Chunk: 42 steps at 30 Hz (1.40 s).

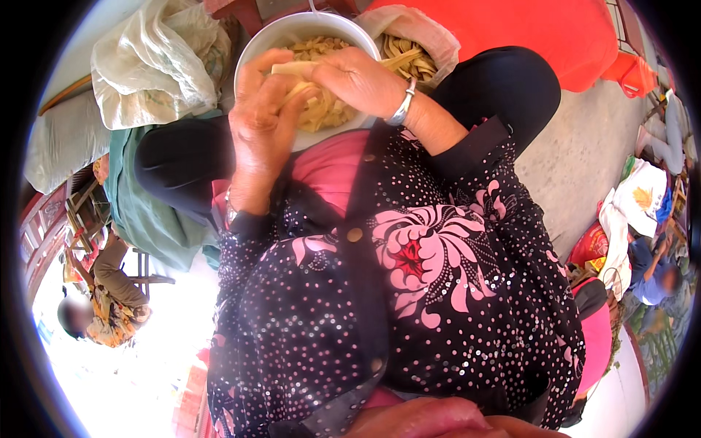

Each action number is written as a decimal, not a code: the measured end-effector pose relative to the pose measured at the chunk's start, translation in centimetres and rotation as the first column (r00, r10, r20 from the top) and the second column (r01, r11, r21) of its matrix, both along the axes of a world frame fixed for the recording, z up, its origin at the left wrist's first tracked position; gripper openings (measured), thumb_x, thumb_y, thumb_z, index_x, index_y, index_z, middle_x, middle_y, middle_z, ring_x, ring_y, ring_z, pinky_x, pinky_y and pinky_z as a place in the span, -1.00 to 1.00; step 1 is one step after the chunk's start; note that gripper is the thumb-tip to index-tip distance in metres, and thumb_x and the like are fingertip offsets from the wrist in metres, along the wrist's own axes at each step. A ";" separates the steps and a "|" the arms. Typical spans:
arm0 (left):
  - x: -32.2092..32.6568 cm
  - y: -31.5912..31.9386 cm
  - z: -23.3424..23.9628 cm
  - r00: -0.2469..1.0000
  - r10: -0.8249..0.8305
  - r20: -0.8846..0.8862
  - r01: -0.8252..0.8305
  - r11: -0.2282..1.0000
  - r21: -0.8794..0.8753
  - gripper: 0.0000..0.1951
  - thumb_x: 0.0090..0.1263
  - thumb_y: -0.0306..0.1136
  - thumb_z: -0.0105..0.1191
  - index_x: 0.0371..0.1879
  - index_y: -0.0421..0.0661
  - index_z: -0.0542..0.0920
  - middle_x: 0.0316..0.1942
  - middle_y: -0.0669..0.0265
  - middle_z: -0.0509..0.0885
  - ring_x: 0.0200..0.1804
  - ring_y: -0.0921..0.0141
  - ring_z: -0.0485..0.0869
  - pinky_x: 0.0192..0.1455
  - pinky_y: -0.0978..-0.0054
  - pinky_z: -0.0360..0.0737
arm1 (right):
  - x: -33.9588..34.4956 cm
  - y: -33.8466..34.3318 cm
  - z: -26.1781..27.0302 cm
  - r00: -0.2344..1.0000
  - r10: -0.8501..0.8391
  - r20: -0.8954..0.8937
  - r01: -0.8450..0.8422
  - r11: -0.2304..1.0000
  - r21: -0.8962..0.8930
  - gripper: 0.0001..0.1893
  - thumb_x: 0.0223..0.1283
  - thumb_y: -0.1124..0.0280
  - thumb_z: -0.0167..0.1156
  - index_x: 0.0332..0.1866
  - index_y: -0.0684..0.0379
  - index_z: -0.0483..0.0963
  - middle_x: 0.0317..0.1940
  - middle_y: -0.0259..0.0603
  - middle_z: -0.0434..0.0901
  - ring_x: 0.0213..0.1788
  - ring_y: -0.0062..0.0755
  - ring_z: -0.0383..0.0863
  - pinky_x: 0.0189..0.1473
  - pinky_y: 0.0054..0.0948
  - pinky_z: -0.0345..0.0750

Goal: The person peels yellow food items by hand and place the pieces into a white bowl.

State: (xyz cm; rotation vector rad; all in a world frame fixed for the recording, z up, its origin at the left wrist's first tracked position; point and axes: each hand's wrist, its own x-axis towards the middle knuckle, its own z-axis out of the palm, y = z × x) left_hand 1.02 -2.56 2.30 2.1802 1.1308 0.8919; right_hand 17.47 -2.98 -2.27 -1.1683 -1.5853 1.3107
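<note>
My right hand [358,79] grips a pale yellow, flat dried strip [293,68], which looks like a plant or food piece, over a white bucket [246,46]. The far end of this strip lies against the fingers of my left hand [260,117]. That hand is blurred, its thumb and fingers apart, and whether it pinches the strip is unclear. Short pieces [323,46] and longer curled strips [323,112] of the same colour lie inside the bucket. Right of it stands an open translucent plastic bag [435,33] of similar strips [411,49]. Another strip sticks out behind my right wrist.
A crumpled whitish plastic sack [156,65] stands at left, above a green cloth [159,202]. Red sheeting [509,33] covers something at upper right. My knees flank the bucket. Other people sit at far left [109,306] and far right [651,274], near bags [638,191].
</note>
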 end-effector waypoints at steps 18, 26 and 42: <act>-1.1 0.2 -2.4 0.704 0.308 0.640 0.506 0.415 -0.756 -0.62 0.30 -0.52 -0.01 0.13 -0.17 0.44 -0.16 0.39 0.57 -0.16 0.56 0.55 -0.03 0.64 0.47 | 0.8 -2.9 -0.3 0.976 -0.047 -0.212 0.011 0.985 -0.170 -0.66 0.34 0.12 0.02 -0.29 0.24 0.42 -0.60 -0.30 0.39 -0.56 -0.52 0.38 -0.47 -0.50 0.36; 0.1 -0.4 -2.2 0.926 -0.004 0.378 0.258 0.739 -0.623 -0.62 0.42 -0.37 -0.05 0.18 -0.22 0.42 -0.10 0.35 0.58 0.01 0.51 0.52 0.09 0.59 0.45 | 0.7 -3.0 -0.8 0.942 -0.069 -0.329 -0.039 0.949 -0.313 -0.64 0.39 0.11 -0.05 -0.28 0.25 0.43 -0.68 -0.48 0.28 -0.64 -0.75 0.22 -0.61 -0.66 0.17; -0.8 0.2 -4.1 0.600 0.335 0.726 0.699 0.222 -0.680 -0.50 0.51 -0.03 -0.26 0.06 -0.26 0.46 -0.11 0.20 0.57 -0.15 0.38 0.58 -0.10 0.37 0.60 | 1.0 -2.7 -2.0 0.969 -0.246 -0.029 0.242 0.966 -0.094 -0.60 0.36 0.03 -0.02 -0.09 0.23 0.40 -0.35 -0.23 0.57 -0.30 -0.47 0.57 -0.21 -0.50 0.51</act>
